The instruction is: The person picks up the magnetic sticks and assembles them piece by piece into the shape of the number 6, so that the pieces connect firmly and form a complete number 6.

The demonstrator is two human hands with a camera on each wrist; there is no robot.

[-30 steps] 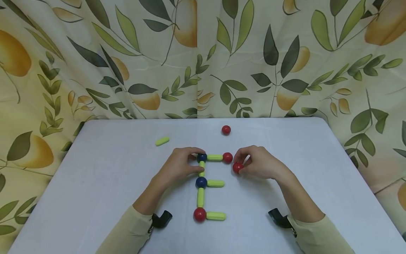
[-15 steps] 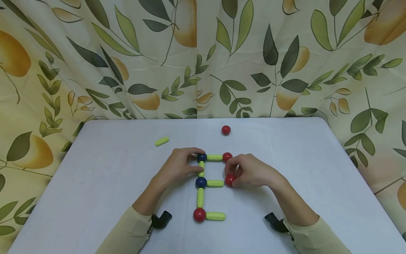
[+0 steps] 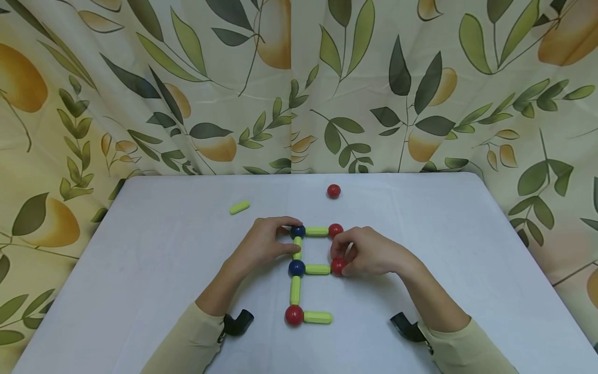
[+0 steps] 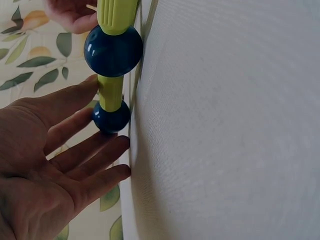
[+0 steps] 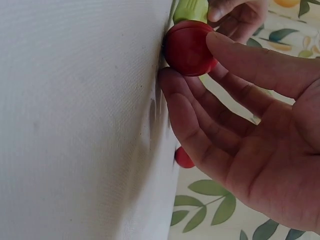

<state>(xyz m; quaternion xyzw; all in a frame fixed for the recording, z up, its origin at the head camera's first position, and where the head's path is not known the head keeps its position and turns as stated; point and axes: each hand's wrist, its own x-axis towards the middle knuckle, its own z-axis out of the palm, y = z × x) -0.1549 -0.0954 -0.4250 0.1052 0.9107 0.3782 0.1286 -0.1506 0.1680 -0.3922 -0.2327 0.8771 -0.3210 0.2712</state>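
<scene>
On the white table lies a ball-and-rod frame shaped like an E. My left hand [image 3: 268, 241] holds its far left corner, fingers at the far blue ball [image 3: 297, 231] and thumb against the short green rod [image 4: 110, 92] below it. A second blue ball [image 3: 296, 268] joins the middle arm. Between thumb and fingers, my right hand [image 3: 369, 252] pinches a red ball [image 5: 189, 48], which meets the end of the middle green rod [image 3: 317, 269]. Another red ball [image 3: 335, 230] ends the far arm, close to my right knuckles. The near corner has a larger-looking red ball [image 3: 294, 315].
A loose red ball [image 3: 334, 191] sits near the table's back edge. A loose green rod [image 3: 240, 208] lies behind my left hand. The near green rod [image 3: 317, 317] points right from the corner ball. A leaf-patterned curtain [image 3: 355, 104] hangs behind the table [image 3: 154, 249].
My right hand has come left and nearer to me with the red ball, from beside the far arm to the middle rod's end. The left hand stays in place.
</scene>
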